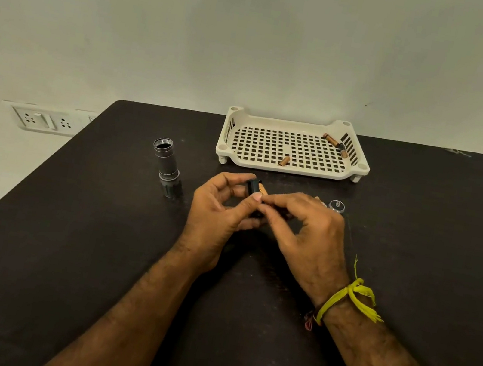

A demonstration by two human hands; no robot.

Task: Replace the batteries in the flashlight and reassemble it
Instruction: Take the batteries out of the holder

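Black battery holder (254, 186) with a copper-coloured battery (263, 189) showing in it, held above the table (67, 234) near centre, between both hands. Left hand (217, 210) curled around the holder, thumb and fingers gripping its left end. Right hand (306, 228) fingertips pinched on the holder's right part, thumb and forefinger pressed together there. Flashlight body (166, 168) stands upright on the table to the left, open threaded end up, well apart from the hands. Small round tail cap (337, 206) on the table just right of the right hand. White perforated tray (290, 165) at far side, holding three loose batteries (284, 160). Yellow thread band (348, 298) on the right wrist. Wall socket (44, 120) far left.
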